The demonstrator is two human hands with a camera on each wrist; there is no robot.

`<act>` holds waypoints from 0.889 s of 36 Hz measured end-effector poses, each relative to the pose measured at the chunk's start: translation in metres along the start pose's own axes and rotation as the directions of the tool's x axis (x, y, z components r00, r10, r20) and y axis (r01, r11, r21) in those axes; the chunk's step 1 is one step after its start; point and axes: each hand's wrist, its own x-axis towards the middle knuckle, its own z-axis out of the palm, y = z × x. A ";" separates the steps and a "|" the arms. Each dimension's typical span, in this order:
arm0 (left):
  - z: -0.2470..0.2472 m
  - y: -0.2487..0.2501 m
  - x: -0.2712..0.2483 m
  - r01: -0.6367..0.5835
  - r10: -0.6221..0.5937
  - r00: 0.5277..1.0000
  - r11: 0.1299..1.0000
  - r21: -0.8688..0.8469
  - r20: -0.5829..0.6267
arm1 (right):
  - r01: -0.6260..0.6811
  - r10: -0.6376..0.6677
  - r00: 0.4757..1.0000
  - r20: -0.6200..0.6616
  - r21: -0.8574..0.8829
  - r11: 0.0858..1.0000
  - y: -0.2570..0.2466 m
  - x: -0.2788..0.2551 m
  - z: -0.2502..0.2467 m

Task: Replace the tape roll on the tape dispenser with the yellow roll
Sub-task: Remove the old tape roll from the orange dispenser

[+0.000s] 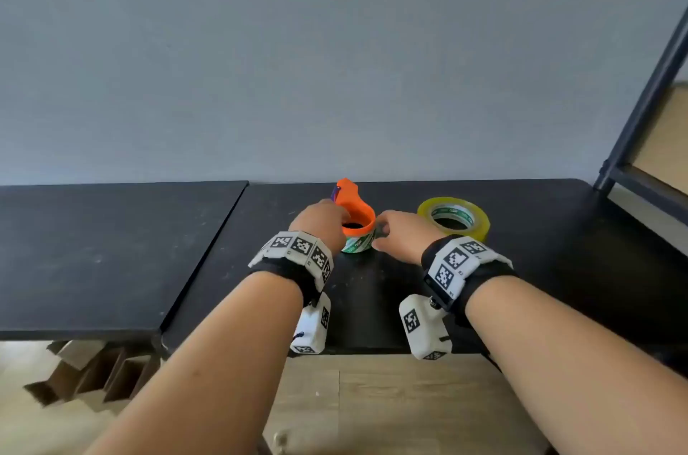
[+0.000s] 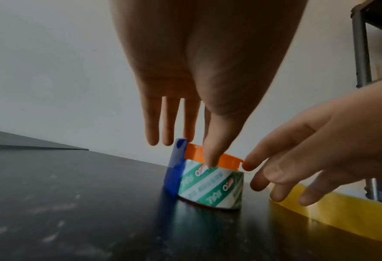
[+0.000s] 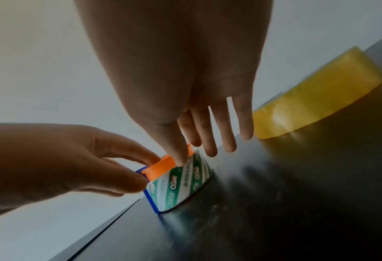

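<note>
The tape dispenser (image 1: 356, 213) has an orange rim (image 2: 226, 161) and a blue blade part (image 2: 176, 169). It stands on the black table (image 1: 372, 298) with a green-and-white tape roll (image 2: 210, 187) on it. My left hand (image 1: 327, 218) pinches the orange rim (image 3: 159, 167) between thumb and forefinger. My right hand (image 1: 383, 235) comes in from the right. Its thumb tip (image 3: 178, 159) touches where rim and roll meet, and its other fingers are straight, just off the roll. The yellow roll (image 1: 453, 218) lies flat to the right, untouched.
A second black table top (image 1: 93, 250) adjoins on the left with a seam between. A dark metal shelf frame (image 1: 640, 108) stands at the right rear. A grey wall runs behind. Cardboard pieces (image 1: 85, 376) lie on the floor below.
</note>
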 end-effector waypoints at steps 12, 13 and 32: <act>0.008 0.010 0.008 0.080 -0.084 0.990 0.996 0.040 0.112 | -0.017 0.017 1.000 -0.003 0.068 0.998 0.013 0.020 0.012; 0.004 0.013 0.008 0.095 -0.099 0.984 0.995 0.032 0.150 | 0.002 -0.001 1.000 -0.007 0.080 0.997 0.014 0.019 0.012; -0.006 0.020 -0.055 0.033 0.042 0.982 0.921 -0.388 0.185 | 0.006 0.117 0.974 -0.194 0.535 0.845 0.014 -0.026 -0.001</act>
